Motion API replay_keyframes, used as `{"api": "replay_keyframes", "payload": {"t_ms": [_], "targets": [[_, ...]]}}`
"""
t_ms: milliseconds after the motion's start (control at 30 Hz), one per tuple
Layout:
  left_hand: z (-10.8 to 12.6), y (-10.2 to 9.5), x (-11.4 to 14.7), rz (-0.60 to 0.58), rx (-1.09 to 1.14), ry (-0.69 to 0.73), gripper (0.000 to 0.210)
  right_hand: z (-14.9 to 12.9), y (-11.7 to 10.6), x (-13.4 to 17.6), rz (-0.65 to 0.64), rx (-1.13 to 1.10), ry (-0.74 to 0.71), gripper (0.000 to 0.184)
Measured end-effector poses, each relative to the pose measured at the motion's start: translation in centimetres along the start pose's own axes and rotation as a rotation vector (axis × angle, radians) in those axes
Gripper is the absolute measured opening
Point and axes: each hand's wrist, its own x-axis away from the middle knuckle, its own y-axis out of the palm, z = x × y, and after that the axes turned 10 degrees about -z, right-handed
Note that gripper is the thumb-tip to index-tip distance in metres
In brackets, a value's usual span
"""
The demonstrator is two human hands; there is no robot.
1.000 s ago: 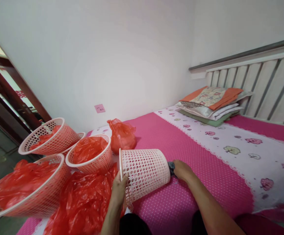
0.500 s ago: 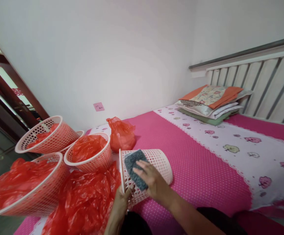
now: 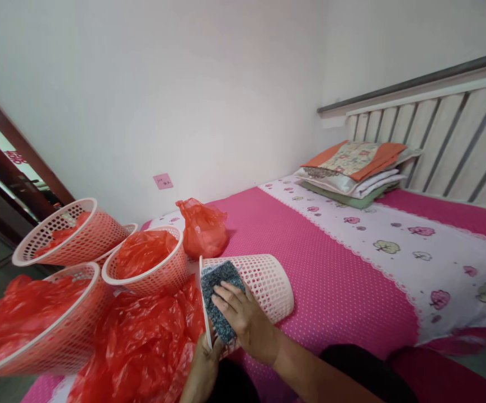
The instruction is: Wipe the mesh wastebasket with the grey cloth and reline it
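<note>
A white perforated plastic basket (image 3: pixel 270 282) lies on its side on the pink bedspread, its rim toward the left. My left hand (image 3: pixel 206 358) grips that rim at the lower edge, with the fingers partly hidden inside. In my right hand (image 3: pixel 245 316) is a dark green-grey scouring cloth (image 3: pixel 220 282), pressed flat against the basket's outer wall near the rim. Just left of the basket spreads a heap of crumpled red plastic bags (image 3: pixel 142 336). A knotted red plastic bag (image 3: pixel 204 232) stands behind the rim.
Several pink-white baskets, including a near one (image 3: pixel 69 330) and a middle one (image 3: pixel 175 271), hold red plastic bags at the left. Folded bedding (image 3: pixel 352 168) is stacked by the radiator (image 3: pixel 439 145). The wall (image 3: pixel 209 101) rises behind the bed.
My right hand and the cloth have slid left and slightly down along the basket, up to its rim. My left hand still grips the rim. The whole view has shifted slightly.
</note>
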Motion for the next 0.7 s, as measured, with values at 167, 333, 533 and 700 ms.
{"api": "replay_keyframes", "payload": {"t_ms": [167,333,533,700], "targets": [[0.5,0.5,0.5,-0.034,0.039,-0.014,0.052,0.7,-0.7,0.0,-0.048,-0.051,0.059,0.051],[-0.2,0.6,0.2,-0.019,0.092,-0.005,0.054,1.0,-0.8,0.0,-0.070,-0.074,0.095,0.051],[-0.9,0.0,-0.4,0.054,0.085,-0.074,0.061,2.3,-0.7,0.0,-0.077,-0.026,0.150,0.054],[-1.3,-0.5,-1.2,0.122,0.115,-0.127,0.068,5.4,-0.5,0.9,-0.080,0.009,0.316,0.062]]}}
